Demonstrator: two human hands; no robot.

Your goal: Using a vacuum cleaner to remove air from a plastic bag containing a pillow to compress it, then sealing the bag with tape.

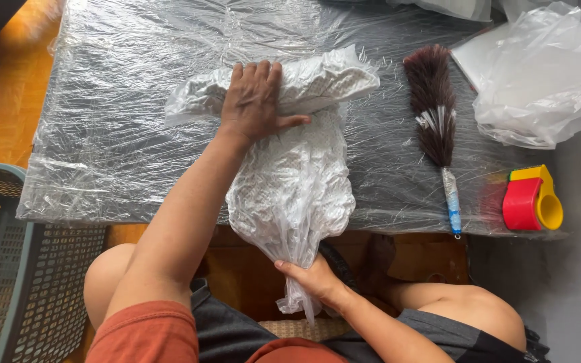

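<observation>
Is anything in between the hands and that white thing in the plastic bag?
Only the bag's own clear plastic. The left hand presses flat on the bagged white cloth on the wrapped table, and the right hand grips the bag's bunched neck. The feather duster lies apart, to the side.

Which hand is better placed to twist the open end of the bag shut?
Probably the right hand: it already grips the bunched neck of the clear plastic bag at the table's near edge, while the left hand presses flat on the bag's far end.

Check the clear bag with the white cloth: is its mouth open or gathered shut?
Gathered shut: the right hand pinches the bag neck at the table edge; the left hand presses it flat.
</observation>
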